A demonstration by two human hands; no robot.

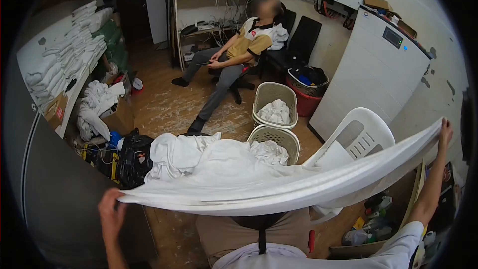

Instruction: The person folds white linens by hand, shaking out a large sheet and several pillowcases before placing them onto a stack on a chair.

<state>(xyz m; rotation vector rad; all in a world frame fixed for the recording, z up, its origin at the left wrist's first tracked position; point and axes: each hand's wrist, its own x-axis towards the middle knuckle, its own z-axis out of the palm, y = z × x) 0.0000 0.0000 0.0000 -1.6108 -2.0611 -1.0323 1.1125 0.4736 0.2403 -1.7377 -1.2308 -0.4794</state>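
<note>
Fingers (pixel 112 194) of our left hand (pixel 109 214) pinch one end of a white cloth (pixel 279 189), while our right hand (pixel 444 132), raised higher, grips the far end between closed fingers. The cloth sags between them in long folds, in front of our lap. Our left hold looks slight, so we judge a sharp pull from the right could slip that end free. Just beyond lies a heap of white linen (pixel 174 152); we cannot tell whether our cloth is apart from it, and a low sweep might drag the two together. The white plastic chair (pixel 371 139) stands behind the right half, where its curved back or arm could snag the hanging edge. The front basket (pixel 293 142) has an upright rim that could catch cloth too. Our left elbow seems tight against the dark grey panel (pixel 64 184). Widest room lies on the wooden floor (pixel 159 104), though the seated person's foot (pixel 197 124) reaches near the heap.
</note>
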